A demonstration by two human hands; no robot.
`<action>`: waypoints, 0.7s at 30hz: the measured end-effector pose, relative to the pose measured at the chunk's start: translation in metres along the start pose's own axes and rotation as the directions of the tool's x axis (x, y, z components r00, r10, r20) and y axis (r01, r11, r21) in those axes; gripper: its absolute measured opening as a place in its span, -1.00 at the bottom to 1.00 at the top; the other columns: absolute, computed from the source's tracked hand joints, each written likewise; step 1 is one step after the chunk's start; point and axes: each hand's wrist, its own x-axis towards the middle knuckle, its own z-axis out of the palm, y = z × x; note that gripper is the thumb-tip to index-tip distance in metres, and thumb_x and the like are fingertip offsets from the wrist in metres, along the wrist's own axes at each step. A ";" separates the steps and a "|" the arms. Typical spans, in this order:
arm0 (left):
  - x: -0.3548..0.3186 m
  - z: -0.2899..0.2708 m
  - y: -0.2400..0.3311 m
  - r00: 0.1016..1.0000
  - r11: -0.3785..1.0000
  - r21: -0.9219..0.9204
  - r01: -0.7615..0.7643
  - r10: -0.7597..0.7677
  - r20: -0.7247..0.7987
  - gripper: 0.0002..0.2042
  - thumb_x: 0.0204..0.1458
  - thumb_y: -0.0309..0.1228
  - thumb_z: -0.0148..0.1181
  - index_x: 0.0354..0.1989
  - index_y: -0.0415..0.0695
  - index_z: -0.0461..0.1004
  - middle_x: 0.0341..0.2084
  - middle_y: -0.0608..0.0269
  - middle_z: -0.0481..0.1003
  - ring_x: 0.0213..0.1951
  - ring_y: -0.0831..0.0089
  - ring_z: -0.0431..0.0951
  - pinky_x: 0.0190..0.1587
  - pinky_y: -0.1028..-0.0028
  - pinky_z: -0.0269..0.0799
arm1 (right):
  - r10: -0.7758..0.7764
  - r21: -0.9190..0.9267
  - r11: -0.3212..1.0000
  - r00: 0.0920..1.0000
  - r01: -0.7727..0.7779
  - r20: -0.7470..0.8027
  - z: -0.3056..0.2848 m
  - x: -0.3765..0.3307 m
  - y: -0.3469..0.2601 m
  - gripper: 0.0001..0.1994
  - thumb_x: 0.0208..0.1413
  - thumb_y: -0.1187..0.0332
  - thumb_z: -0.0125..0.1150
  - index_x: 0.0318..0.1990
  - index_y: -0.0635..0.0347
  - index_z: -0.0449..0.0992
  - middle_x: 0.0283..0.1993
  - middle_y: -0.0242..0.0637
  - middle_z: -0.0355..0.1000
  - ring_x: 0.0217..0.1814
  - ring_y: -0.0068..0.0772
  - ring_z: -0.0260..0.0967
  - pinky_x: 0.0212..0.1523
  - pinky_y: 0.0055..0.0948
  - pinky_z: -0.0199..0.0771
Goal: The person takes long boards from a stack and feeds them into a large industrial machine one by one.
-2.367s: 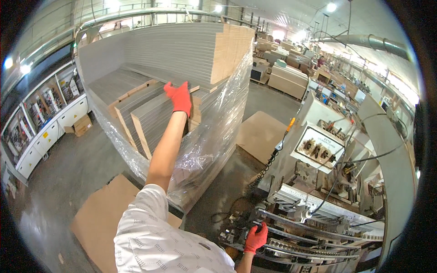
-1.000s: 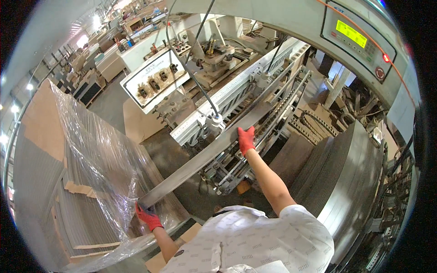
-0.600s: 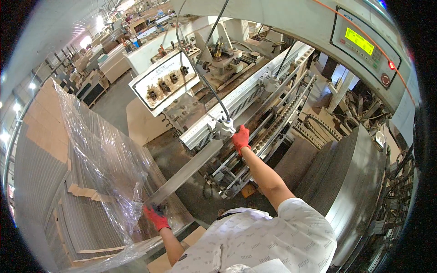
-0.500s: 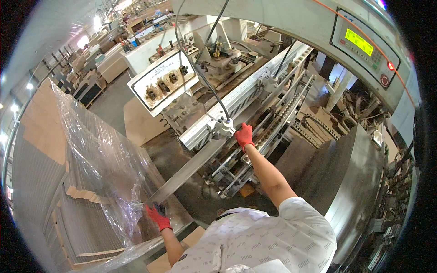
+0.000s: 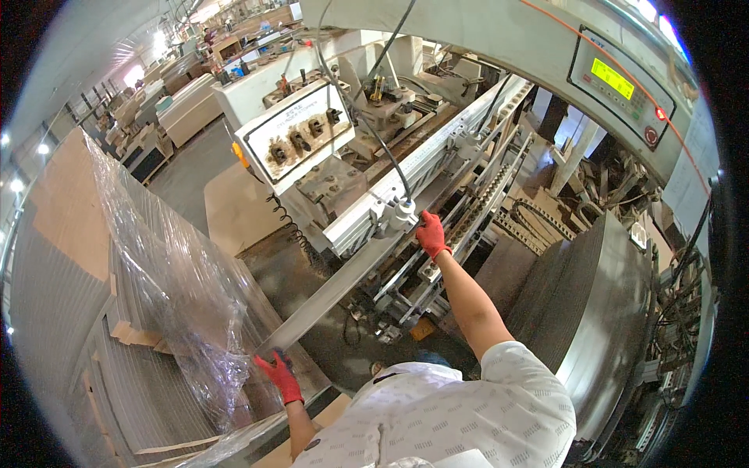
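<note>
A long, narrow grey board (image 5: 331, 296) slants from the lower left up into a machine, under a round metal clamp cylinder (image 5: 402, 214) on a white rail. My left hand (image 5: 279, 377), in a red glove, grips the board's near end, with dark patches at the fingertips. Just right of the cylinder, my right hand (image 5: 432, 235), also red-gloved, has its fingers curled at the board's edge. How far those fingers wrap around the board is hidden.
Left stands a tall stack of panels (image 5: 62, 257) under torn clear plastic wrap (image 5: 179, 273). A knobbed control box (image 5: 300, 134) juts out ahead. Dark stacked panels (image 5: 593, 304) lie right, below a lit control panel (image 5: 624, 87). Chain tracks (image 5: 538, 226) and a hanging cable (image 5: 374, 136) are near my right arm.
The whole view has shifted slightly, so the control box and rail sit further right. Both hands stay at the board, in nearly the same places along it.
</note>
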 end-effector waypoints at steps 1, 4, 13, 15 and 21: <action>-0.002 -0.001 0.002 1.000 0.999 0.037 -0.021 0.021 0.016 -0.25 0.24 -0.22 0.13 0.47 -0.23 -0.13 0.47 -0.02 -0.07 0.46 0.18 -0.02 0.45 0.27 -0.10 | 0.024 -0.055 0.998 1.000 -0.024 -0.006 -0.001 0.000 0.000 -0.47 -0.11 0.45 0.17 0.14 0.20 0.42 0.04 0.07 0.36 0.09 0.15 0.35 0.11 -0.15 0.40; -0.007 -0.004 0.007 0.994 0.978 0.183 -0.103 0.096 0.045 -0.20 0.24 -0.17 0.13 0.47 -0.29 -0.18 0.48 -0.08 -0.13 0.49 0.16 -0.11 0.47 0.28 -0.17 | -0.007 -0.092 0.996 1.000 0.004 -0.029 -0.001 -0.001 -0.002 -0.47 -0.12 0.44 0.18 0.13 0.20 0.42 0.04 0.07 0.36 0.09 0.16 0.35 0.10 -0.14 0.40; -0.005 -0.004 0.024 0.993 0.915 0.390 -0.107 0.081 0.081 -0.15 0.23 -0.08 0.13 0.46 -0.34 -0.20 0.48 -0.16 -0.19 0.50 0.10 -0.17 0.49 0.25 -0.26 | -0.020 -0.025 0.999 1.000 0.020 -0.021 0.003 0.004 0.003 -0.48 -0.13 0.43 0.18 0.11 0.23 0.42 -0.01 0.10 0.39 0.08 0.19 0.35 0.08 -0.13 0.41; -0.006 -0.004 0.024 0.992 0.931 0.347 -0.114 0.089 0.086 -0.14 0.22 -0.07 0.13 0.46 -0.34 -0.20 0.48 -0.16 -0.18 0.50 0.10 -0.17 0.49 0.25 -0.26 | -0.007 -0.011 1.000 1.000 0.007 0.002 0.003 0.005 0.001 -0.48 -0.13 0.43 0.18 0.11 0.23 0.42 0.00 0.08 0.39 0.10 0.18 0.34 0.09 -0.14 0.40; -0.006 -0.007 0.027 0.992 0.950 0.295 -0.100 0.074 0.099 -0.15 0.23 -0.09 0.13 0.46 -0.34 -0.20 0.48 -0.15 -0.18 0.50 0.10 -0.18 0.49 0.27 -0.26 | -0.136 0.094 0.982 0.954 0.166 -0.268 -0.013 -0.062 -0.048 -0.56 -0.08 0.52 0.12 0.05 0.21 0.45 0.01 -0.03 0.38 0.11 0.10 0.32 0.05 -0.15 0.42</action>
